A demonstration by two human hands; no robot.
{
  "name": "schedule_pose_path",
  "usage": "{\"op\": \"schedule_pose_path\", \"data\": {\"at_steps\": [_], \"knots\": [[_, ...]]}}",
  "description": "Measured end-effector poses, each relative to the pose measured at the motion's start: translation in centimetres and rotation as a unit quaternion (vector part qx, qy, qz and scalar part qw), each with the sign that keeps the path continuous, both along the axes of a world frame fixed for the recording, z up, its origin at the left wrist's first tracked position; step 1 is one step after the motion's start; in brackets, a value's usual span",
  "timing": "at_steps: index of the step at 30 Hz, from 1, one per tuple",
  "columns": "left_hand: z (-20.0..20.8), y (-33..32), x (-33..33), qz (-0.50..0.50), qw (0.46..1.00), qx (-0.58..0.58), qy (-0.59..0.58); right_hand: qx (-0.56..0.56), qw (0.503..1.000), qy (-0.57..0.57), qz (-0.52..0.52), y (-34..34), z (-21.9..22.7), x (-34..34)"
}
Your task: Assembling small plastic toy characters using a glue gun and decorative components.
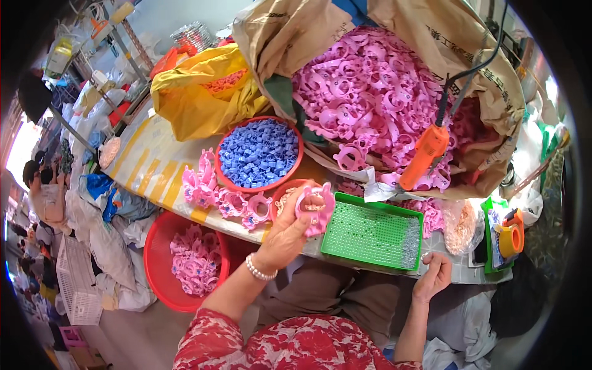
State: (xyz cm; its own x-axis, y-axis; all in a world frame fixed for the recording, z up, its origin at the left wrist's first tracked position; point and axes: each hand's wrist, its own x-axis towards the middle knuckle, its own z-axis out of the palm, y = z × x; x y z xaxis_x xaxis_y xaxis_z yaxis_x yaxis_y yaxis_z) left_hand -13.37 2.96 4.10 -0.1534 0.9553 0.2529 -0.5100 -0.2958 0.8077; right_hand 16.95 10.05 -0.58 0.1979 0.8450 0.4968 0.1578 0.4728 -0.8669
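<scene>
My left hand (285, 239), a beaded bracelet on its wrist, is closed on a pink ring-shaped plastic part (326, 211). It holds the part up by the left end of a green tray (372, 261) with a perforated-looking bed. Small silver pieces, like screws (411, 237), are heaped at the tray's right end. Just off that end, my right hand (433, 277) is closed, fingertips pinched together. Whatever they hold, if anything, is too small to make out. Behind the left hand, a small red bowl (274, 209) of pale pieces is partly hidden.
An orange electric screwdriver (425, 154) hangs by its cord before a large sack (502, 132) of pink parts. A red basin (300, 154) holds blue pieces, near a yellow bag (185, 105). Pink parts (200, 185) line the table edge; a red tub (154, 265) sits lower left.
</scene>
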Motion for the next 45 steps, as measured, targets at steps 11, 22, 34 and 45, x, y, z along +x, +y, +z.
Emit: {"op": "schedule_pose_path", "data": {"at_steps": [11,22,34,45], "knots": [[-1.3,-6.9,-0.2,0.013,0.953,-0.055,-0.299,0.120,0.899,-0.239,0.347,3.7,8.3,-18.0],[-1.6,-8.7,-0.6,0.026,0.957,-0.061,-0.282,0.264,0.807,-0.436,0.299,7.2,3.5,-34.6],[-1.6,-7.9,-0.4,0.057,0.962,-0.058,-0.261,-0.018,0.868,-0.229,0.440,8.7,5.5,-30.9],[-0.7,-3.2,1.3,0.004,0.969,-0.005,-0.247,-0.199,0.814,0.055,0.543,1.5,8.2,-16.6]]}}
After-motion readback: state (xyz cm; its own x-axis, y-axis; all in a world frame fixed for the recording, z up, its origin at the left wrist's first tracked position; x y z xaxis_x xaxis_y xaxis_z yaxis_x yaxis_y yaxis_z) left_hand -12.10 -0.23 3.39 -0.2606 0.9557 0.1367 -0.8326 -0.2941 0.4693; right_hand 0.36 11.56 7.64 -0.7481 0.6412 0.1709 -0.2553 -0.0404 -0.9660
